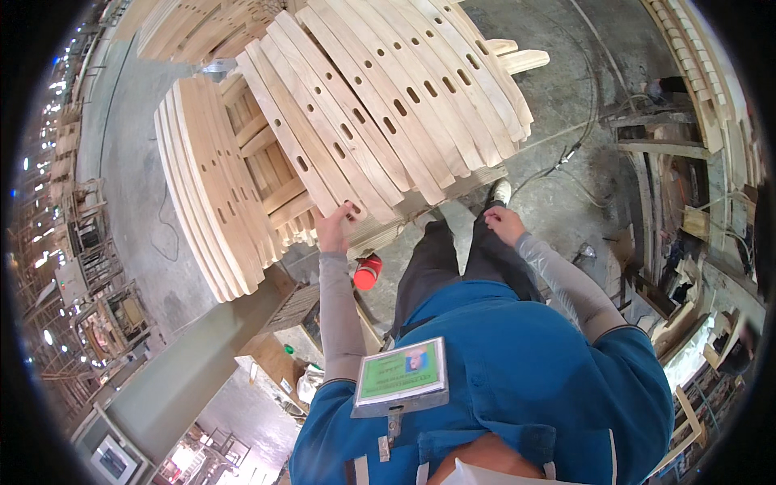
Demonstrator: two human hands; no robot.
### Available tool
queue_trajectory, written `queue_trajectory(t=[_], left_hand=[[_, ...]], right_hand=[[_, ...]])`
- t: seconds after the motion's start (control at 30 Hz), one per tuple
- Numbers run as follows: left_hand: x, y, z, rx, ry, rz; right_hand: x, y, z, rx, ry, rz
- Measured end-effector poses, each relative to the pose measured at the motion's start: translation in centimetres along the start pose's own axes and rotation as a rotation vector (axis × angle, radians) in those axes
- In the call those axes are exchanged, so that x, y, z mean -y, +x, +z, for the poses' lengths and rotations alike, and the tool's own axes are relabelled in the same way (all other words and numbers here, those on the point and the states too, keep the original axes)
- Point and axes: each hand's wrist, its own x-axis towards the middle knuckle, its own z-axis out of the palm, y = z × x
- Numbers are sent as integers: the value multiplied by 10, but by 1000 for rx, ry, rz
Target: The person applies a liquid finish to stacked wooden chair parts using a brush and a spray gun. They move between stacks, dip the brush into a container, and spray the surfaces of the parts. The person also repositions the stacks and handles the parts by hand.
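Observation:
Pale wooden slats (388,97) with slotted and round holes lie side by side on a stack in front of me. My left hand (333,230) is closed at the near end of a slat (303,149) toward the left of the row, its fingertips on the wood. My right hand (505,225) hovers in front of my right thigh, apart from the slats. Its fingers are curled together, and whatever may be in them is hidden.
Another stack of curved wooden pieces (202,178) stands to the left. A red container (368,272) sits low beside my left forearm. Cables (566,158) run over the concrete floor at right, near wooden racks (663,149). More boards (202,32) lie far left.

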Motion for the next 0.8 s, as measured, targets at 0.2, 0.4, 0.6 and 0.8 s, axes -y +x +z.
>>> queue_trajectory(t=[0.2,0.4,0.6,0.8], left_hand=[[-14,-26,35,-561,942,307],[-2,-31,6,-136,50,81],[21,4,-14,-52,271,267],[14,33,-20,-116,724,321]], right_hand=[[-14,19,-35,-32,-150,-3],[-16,11,-35,-41,-228,-16],[-3,20,-8,4,-329,-19],[-52,-2,-6,-25,-347,121]])
